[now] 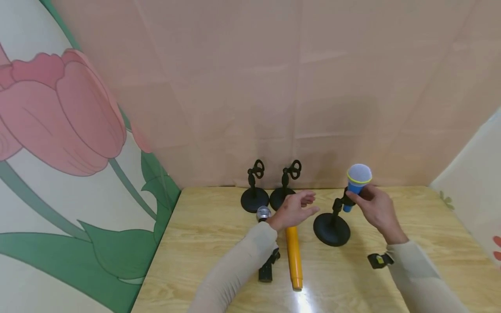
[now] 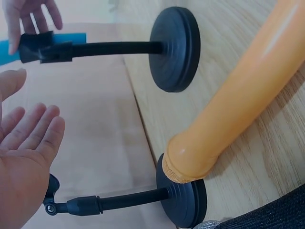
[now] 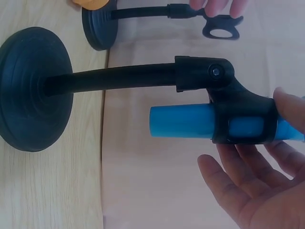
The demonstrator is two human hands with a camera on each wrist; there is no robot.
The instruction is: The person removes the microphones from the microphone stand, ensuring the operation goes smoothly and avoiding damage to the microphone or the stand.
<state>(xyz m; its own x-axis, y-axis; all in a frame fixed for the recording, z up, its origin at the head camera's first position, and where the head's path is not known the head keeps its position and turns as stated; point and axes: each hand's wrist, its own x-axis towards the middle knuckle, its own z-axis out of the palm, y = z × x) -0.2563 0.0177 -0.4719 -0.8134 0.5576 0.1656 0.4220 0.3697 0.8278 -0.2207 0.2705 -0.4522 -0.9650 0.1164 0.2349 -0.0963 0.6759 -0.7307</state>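
Observation:
A blue toy microphone (image 1: pixel 355 186) with a pale head and yellow ring sits in the black clip (image 3: pixel 244 117) of a round-based desk stand (image 1: pixel 332 230). My right hand (image 1: pixel 376 209) holds it at the clip, thumb on one side and fingers on the other. In the right wrist view, the blue handle (image 3: pixel 181 120) pokes out past the clip. Held in the air left of that stand, my left hand (image 1: pixel 294 209) has loose, extended fingers and nothing in them. Below it lies an orange microphone (image 1: pixel 294 261), its head partly hidden in the head view.
Two more black stands (image 1: pixel 254 200) (image 1: pixel 278 198) with bare ring clips stand at the table's back edge, against a draped cloth. A black microphone with a silver head (image 1: pixel 264 213) lies partly under the left sleeve. A small black device (image 1: pixel 379 261) hangs at the right cuff.

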